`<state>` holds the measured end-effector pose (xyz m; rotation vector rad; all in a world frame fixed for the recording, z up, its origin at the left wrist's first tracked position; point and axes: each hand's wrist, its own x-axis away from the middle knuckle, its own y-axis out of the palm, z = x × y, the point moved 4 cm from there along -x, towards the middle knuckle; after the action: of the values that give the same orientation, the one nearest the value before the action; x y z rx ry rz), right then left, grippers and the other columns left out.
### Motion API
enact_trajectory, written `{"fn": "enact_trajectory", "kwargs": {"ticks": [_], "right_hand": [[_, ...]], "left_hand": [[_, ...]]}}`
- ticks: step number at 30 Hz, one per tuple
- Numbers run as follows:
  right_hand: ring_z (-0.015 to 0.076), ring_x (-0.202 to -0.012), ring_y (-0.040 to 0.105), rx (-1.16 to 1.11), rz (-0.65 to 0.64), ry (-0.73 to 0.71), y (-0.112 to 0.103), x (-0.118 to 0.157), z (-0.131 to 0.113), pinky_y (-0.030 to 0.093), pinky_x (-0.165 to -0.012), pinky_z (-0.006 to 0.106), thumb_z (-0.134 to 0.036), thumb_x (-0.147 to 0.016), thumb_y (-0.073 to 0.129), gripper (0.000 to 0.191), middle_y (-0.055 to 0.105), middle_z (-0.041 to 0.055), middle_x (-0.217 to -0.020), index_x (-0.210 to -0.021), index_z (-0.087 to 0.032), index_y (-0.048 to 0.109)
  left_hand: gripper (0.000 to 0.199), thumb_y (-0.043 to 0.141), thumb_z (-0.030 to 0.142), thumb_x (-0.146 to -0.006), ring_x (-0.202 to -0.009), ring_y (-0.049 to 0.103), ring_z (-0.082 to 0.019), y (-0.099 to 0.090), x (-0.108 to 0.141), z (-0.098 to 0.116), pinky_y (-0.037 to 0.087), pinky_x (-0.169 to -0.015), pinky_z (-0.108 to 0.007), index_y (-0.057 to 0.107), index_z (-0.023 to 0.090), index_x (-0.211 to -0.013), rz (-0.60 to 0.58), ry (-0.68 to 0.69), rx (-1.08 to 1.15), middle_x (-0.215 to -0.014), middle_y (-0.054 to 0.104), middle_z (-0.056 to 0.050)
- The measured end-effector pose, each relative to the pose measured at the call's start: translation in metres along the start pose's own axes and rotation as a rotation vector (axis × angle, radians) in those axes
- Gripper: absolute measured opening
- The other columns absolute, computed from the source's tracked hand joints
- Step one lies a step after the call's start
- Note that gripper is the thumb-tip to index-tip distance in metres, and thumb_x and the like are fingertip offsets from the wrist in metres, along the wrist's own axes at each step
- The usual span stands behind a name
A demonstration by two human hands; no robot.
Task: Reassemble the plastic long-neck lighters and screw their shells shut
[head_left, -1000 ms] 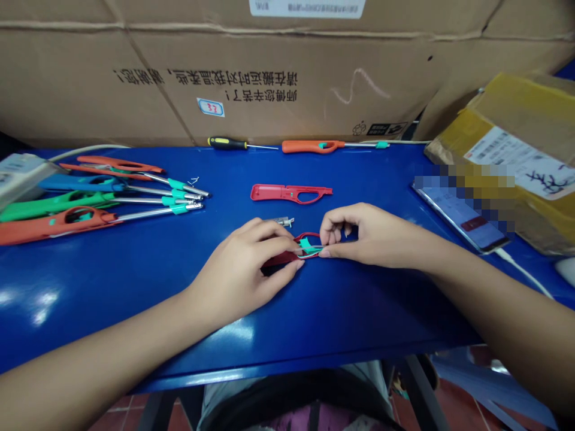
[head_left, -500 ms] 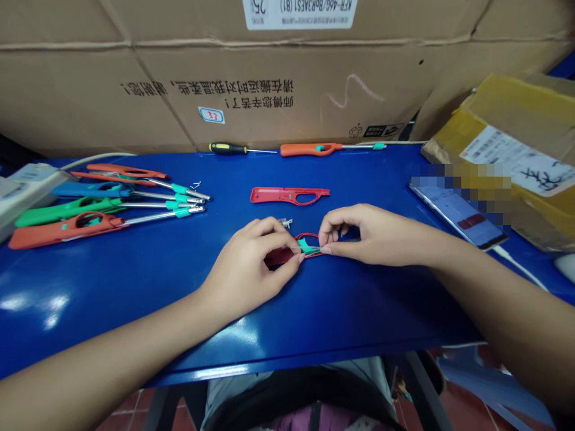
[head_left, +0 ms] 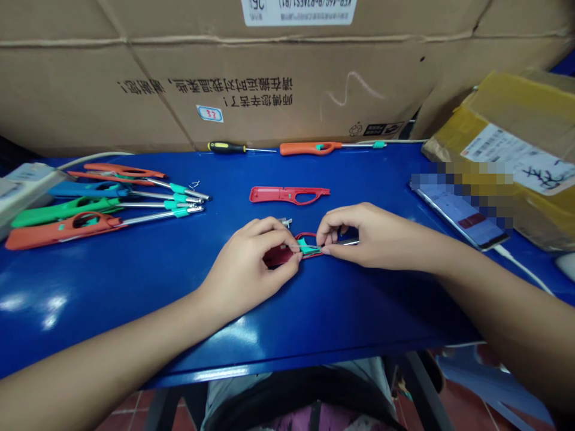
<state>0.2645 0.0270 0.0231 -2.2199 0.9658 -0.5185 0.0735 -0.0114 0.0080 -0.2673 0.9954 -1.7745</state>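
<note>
Near the middle of the blue table [head_left: 179, 311], my left hand [head_left: 256, 263] is closed around a red lighter shell [head_left: 278, 255] lying open side up. My right hand [head_left: 354, 234] pinches at the shell's right part, its fingertips on a thin piece beside the green trigger [head_left: 308, 246]. A short length of metal rod [head_left: 348, 242] shows under my right fingers. Just behind my left fingers lies a small metal part [head_left: 286, 222], partly hidden. The matching red shell half [head_left: 290, 194] rests farther back, touched by neither hand.
Several coloured lighters [head_left: 67, 230] lie at the left, with small screws [head_left: 194, 184] beside them. A screwdriver [head_left: 227, 147] and an orange lighter [head_left: 309, 148] lie along the cardboard box [head_left: 269, 66]. At right are a phone [head_left: 458, 215] and a taped box [head_left: 516, 155].
My right hand has shifted very slightly left, and a length of metal rod now shows beneath its fingers. My left hand has kept its hold on the red shell.
</note>
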Motion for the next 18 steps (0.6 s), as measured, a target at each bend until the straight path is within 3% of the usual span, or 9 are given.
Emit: {"fn": "enact_trajectory", "kwargs": {"ticks": [10,18], "right_hand": [[0.0132,-0.078,0.065,0.001,0.001,-0.027,0.000,0.000,-0.003,0.049,-0.072,0.025,-0.014,-0.080,0.063,0.012,0.073,-0.0001,-0.086,-0.088,-0.019,0.070],[0.0167,-0.084,0.065,0.265,-0.040,-0.224,-0.006,0.005,-0.012,0.045,-0.076,0.029,-0.014,-0.087,0.060,0.013,0.074,0.0009,-0.090,-0.088,-0.021,0.070]], "left_hand": [[0.008,0.069,0.020,-0.086,-0.111,0.065,-0.021,-0.002,0.003,-0.002,0.053,-0.098,-0.037,0.072,0.024,-0.093,-0.014,0.081,0.011,-0.111,0.068,-0.003],[0.010,0.069,0.022,-0.090,-0.110,0.066,-0.022,-0.007,0.003,-0.001,0.054,-0.097,-0.039,0.076,0.024,-0.097,-0.045,0.169,-0.035,-0.112,0.073,-0.005]]}}
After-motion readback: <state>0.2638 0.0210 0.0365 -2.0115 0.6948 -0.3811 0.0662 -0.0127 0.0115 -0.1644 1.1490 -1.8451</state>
